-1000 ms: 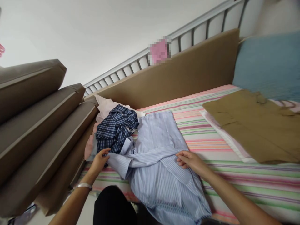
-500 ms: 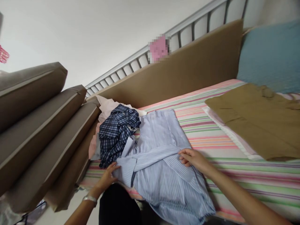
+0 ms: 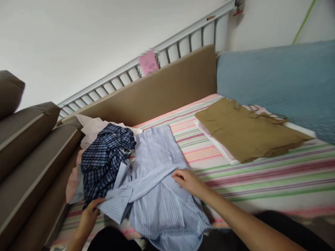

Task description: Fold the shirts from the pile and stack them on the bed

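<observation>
A light blue striped shirt [image 3: 157,195] lies spread on the striped bed sheet [image 3: 251,174]. One sleeve is folded across its middle. My left hand [image 3: 90,213] grips the cuff end of that sleeve at the lower left. My right hand [image 3: 187,181] rests with curled fingers on the shirt where the sleeve crosses the body, pressing it down. A dark blue plaid shirt [image 3: 104,162] is crumpled just left of the striped shirt, on top of pale pink clothes [image 3: 91,127].
A folded olive-brown garment [image 3: 243,134] lies on a white folded one at the right. A blue cushion [image 3: 277,83] stands behind it. Brown cushions [image 3: 28,153] are stacked at the left. A brown headboard [image 3: 157,94] and white rail run along the back wall.
My left hand has slid down and toward me along the sleeve cuff. My right hand has stayed on the shirt's middle. The view has swung to the right.
</observation>
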Demonstrator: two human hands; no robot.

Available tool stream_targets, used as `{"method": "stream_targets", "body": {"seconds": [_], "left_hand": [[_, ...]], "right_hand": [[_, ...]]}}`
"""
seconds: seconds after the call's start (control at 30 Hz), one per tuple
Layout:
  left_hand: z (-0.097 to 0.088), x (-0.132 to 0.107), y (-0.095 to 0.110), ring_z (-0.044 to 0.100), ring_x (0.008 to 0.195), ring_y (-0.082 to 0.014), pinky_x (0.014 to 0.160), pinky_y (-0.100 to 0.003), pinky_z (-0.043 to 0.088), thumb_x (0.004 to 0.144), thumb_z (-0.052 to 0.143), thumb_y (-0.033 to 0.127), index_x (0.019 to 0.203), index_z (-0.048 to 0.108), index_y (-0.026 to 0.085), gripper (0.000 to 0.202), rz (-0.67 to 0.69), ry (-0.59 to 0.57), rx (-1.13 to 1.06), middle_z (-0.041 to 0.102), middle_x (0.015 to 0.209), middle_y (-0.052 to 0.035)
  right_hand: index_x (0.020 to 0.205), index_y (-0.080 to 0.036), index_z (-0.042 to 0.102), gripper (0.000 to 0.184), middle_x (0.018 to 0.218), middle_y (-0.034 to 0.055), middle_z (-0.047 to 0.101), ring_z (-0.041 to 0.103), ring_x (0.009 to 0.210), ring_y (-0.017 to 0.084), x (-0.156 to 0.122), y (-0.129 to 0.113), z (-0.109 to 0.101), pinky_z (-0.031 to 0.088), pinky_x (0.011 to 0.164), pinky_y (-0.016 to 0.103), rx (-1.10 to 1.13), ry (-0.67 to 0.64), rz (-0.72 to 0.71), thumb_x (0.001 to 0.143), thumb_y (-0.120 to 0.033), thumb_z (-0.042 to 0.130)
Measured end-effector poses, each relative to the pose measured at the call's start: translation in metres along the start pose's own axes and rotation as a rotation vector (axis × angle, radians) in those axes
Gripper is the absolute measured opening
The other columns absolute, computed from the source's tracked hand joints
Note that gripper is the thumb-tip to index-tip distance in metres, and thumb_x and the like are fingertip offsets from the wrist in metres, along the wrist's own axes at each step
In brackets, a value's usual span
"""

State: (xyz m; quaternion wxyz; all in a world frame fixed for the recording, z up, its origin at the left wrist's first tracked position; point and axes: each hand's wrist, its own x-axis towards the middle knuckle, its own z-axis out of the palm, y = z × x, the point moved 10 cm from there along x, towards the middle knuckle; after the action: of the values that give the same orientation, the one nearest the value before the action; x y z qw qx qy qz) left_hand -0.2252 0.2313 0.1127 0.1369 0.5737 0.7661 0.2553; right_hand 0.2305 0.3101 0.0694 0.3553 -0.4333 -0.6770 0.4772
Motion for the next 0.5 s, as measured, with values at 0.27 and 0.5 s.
{"method": "stream_targets", "body": {"seconds": [0.27, 0.5], "left_hand": [[-0.077, 0.074, 0.146, 0.052, 0.051, -0.0104, 0.053, -0.022, 0.046, 0.07, 0.06, 0.038, 0.095, 0.055, 0.015, 0.035, -0.055, 0.047, -0.317, 0.057, 0.056, 0.0067], [-0.071, 0.135, 0.244, 0.06, 0.054, -0.015, 0.06, -0.029, 0.052, 0.072, 0.056, 0.037, 0.09, 0.053, 0.015, 0.028, -0.001, 0.044, -0.052, 0.06, 0.053, 0.004]], "right_hand": [[0.078, -0.019, 0.06, 0.033, 0.083, 0.0062, 0.064, 0.057, 0.076, 0.021, -0.019, -0.026, 0.014, 0.037, 0.064, 0.028, -0.577, 0.023, -0.079, 0.072, -0.051, 0.062], [0.082, -0.018, 0.06, 0.011, 0.089, 0.0059, 0.062, 0.056, 0.084, 0.019, -0.02, -0.02, 0.021, 0.036, 0.068, 0.028, -0.739, 0.04, -0.083, 0.077, -0.016, 0.051]]}}
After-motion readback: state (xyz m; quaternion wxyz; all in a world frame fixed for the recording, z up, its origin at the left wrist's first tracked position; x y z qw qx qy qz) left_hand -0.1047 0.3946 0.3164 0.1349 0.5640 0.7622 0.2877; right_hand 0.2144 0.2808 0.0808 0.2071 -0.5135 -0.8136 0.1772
